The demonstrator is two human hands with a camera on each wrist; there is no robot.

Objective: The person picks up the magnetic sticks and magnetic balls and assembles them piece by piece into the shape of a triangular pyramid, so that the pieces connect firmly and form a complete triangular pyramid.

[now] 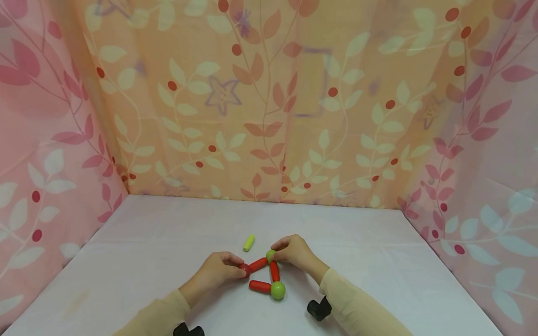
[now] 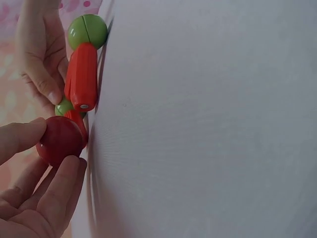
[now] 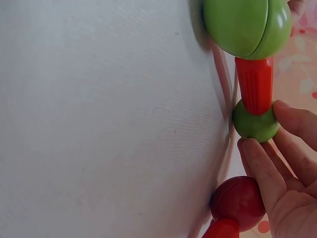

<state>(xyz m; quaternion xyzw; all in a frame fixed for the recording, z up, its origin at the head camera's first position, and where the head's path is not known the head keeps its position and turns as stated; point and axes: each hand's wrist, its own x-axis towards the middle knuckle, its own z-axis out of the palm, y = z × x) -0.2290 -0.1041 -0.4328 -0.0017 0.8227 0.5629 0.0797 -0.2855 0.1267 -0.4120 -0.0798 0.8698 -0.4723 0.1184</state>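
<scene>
Currently, the left hand (image 1: 215, 270) is pinching 1 red ball (image 2: 60, 139); the right hand (image 1: 295, 251) is pinching the far green ball (image 3: 255, 127).

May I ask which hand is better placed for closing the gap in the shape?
Probably the left hand: it holds the red ball near the free rod end; the right hand grips a green ball farther away.

1 red rod (image 1: 258, 264) runs rightward from the glossy red ball (image 1: 245, 270) to a green ball (image 1: 269, 255) beyond it; another green ball (image 1: 278, 290) sits nearer, also right.
</scene>
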